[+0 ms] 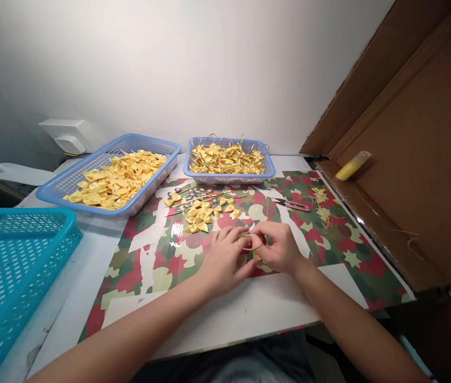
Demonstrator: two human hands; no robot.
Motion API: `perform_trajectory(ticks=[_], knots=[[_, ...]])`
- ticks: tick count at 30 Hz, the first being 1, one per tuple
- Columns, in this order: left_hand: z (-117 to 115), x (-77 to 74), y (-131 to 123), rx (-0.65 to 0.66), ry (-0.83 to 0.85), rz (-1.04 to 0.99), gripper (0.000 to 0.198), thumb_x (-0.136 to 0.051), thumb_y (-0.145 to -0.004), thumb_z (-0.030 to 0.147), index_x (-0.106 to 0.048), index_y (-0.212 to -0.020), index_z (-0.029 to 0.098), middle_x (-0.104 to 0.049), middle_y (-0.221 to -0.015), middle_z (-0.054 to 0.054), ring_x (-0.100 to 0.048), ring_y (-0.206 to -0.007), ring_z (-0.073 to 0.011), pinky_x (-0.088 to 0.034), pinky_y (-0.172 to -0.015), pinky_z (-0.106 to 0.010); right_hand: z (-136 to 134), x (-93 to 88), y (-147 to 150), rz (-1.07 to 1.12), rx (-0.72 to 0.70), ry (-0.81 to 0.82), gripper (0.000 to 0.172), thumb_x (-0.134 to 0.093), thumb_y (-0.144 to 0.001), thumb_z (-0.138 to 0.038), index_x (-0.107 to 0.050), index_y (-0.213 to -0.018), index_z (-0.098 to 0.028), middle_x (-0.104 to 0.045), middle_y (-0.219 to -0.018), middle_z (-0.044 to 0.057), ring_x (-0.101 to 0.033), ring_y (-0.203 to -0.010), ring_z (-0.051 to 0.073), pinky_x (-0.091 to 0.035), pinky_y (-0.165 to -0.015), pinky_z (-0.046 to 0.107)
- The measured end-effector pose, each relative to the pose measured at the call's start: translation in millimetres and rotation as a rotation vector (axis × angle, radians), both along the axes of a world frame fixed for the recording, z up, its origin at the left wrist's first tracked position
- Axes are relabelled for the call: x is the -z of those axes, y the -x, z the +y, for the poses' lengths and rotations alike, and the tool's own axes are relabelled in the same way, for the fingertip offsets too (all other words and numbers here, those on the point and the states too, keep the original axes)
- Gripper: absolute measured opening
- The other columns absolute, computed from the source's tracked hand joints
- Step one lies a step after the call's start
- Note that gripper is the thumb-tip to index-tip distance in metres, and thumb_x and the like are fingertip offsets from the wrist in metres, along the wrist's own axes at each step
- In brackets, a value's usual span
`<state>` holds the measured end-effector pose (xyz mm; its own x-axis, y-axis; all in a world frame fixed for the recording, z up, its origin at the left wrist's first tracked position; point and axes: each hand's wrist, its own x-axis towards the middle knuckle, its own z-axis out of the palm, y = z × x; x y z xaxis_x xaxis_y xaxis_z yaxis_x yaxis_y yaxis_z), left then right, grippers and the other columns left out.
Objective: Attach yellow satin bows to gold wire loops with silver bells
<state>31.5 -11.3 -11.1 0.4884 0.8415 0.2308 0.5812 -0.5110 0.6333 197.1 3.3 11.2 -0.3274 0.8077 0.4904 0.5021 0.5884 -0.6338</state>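
Observation:
My right hand (278, 247) is closed in a pinch on a thin gold cord loop (243, 248). Close beside it, my left hand (223, 263) has its fingers stretched out and the thumb apart, with the loop's left side at its fingertips. A bit of yellow ribbon bow (257, 257) shows below the loop between the hands, mostly hidden. Beyond the left hand lie several loose yellow bows (199, 214) and a bunch of gold cords with small silvery balls (193, 198). Pink-handled scissors (295, 205) rest farther back on the right.
One blue basket (130, 207) holds yellow bows; a smaller blue basket (229, 180) holds bows with gold cords. At left stands a turquoise basket (46, 250). Cardboard (409, 159) walls the right side, with a yellow tube (351, 166) on it. Yellow scraps (323, 213) lie nearby.

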Motion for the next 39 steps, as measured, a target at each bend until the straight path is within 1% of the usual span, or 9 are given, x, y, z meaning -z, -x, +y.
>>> perform_trajectory(ticks=[2,7,13,16,19,23,29,35,39], knots=[[0,2.4,-4,0.019,-0.025,0.069,0.022,-0.061,-0.084,0.03,-0.066,-0.104,0.023,-0.062,-0.125,-0.009,-0.049,-0.118,-0.032,-0.039,-0.097,-0.052,1,-1.2,0,-0.009,0.008,-0.015,0.023,-0.049,-0.082,-0.02,-0.051,-0.059,-0.02,-0.056,-0.053,-0.001,-0.047,-0.049,0.011,-0.038,-0.05,0.023],[4,5.8,-8,0.046,-0.067,0.103,0.028,-0.065,-0.082,0.028,-0.066,-0.109,0.026,-0.066,-0.118,-0.006,-0.047,-0.116,-0.0305,-0.036,-0.098,-0.05,4,-3.0,-1,-0.007,0.008,-0.007,0.023,-0.048,-0.083,-0.019,-0.052,-0.061,-0.02,-0.056,-0.054,-0.002,-0.048,-0.05,0.011,-0.038,-0.051,0.023],[2,5.2,-7,0.055,-0.083,0.075,0.017,-0.064,-0.079,0.027,-0.067,-0.096,0.023,-0.065,-0.118,-0.006,-0.047,-0.117,-0.0307,-0.036,-0.096,-0.048,6,-4.2,-4,0.014,0.026,0.072,0.024,-0.048,-0.084,-0.02,-0.05,-0.06,-0.019,-0.053,-0.054,-0.003,-0.046,-0.049,0.01,-0.036,-0.05,0.023],[3,-1.5,-10,0.017,-0.065,0.064,0.014,-0.059,-0.081,0.031,-0.064,-0.089,0.021,-0.066,-0.107,-0.008,-0.052,-0.103,-0.0285,-0.041,-0.088,-0.045,7,-5.2,-5,0.044,0.061,0.116,0.023,-0.048,-0.084,-0.021,-0.05,-0.061,-0.019,-0.052,-0.054,-0.003,-0.045,-0.05,0.01,-0.035,-0.05,0.023],[11,-10.6,-16,-0.009,0.028,0.116,0.018,-0.054,-0.085,0.035,-0.061,-0.078,0.02,-0.064,-0.089,-0.008,-0.055,-0.088,-0.0259,-0.043,-0.078,-0.041,10,-6.4,-7,0.113,0.117,0.146,0.022,-0.049,-0.082,-0.023,-0.048,-0.06,-0.02,-0.049,-0.052,-0.003,-0.044,-0.05,0.011,-0.035,-0.05,0.024],[25,-19.1,-30,0.077,0.152,0.202,0.014,-0.064,-0.077,0.032,-0.061,-0.071,0.02,-0.064,-0.084,-0.007,-0.059,-0.084,-0.0264,-0.044,-0.072,-0.038,14,-6.8,-11,0.2,0.193,0.184,0.022,-0.049,-0.081,-0.025,-0.047,-0.059,-0.02,-0.046,-0.051,-0.004,-0.042,-0.05,0.011,-0.035,-0.049,0.024],[31,-23.0,-39,0.137,0.201,0.249,0.006,-0.066,-0.067,0.021,-0.06,-0.07,0.02,-0.064,-0.081,-0.006,-0.059,-0.083,-0.0266,-0.042,-0.068,-0.035,17,-4.7,-16,0.234,0.232,0.198,0.021,-0.049,-0.08,-0.022,-0.047,-0.06,-0.02,-0.047,-0.053,-0.003,-0.043,-0.051,0.011,-0.036,-0.051,0.024],[34,-23.1,-39,0.198,0.214,0.214,0.015,-0.068,-0.072,0.033,-0.063,-0.075,0.019,-0.065,-0.089,-0.006,-0.059,-0.084,-0.0254,-0.04,-0.072,-0.036,16,-4.3,-15,0.262,0.232,0.216,0.02,-0.05,-0.078,-0.022,-0.047,-0.059,-0.02,-0.047,-0.054,-0.003,-0.044,-0.053,0.012,-0.037,-0.052,0.024],[35,-20.1,-39,0.268,0.196,0.21,0.012,-0.072,-0.071,0.026,-0.063,-0.068,0.019,-0.067,-0.089,-0.004,-0.059,-0.084,-0.024,-0.038,-0.073,-0.034,17,-3.1,-16,0.277,0.238,0.236,0.019,-0.05,-0.078,-0.021,-0.047,-0.059,-0.02,-0.047,-0.053,-0.003,-0.043,-0.052,0.011,-0.036,-0.051,0.024]])
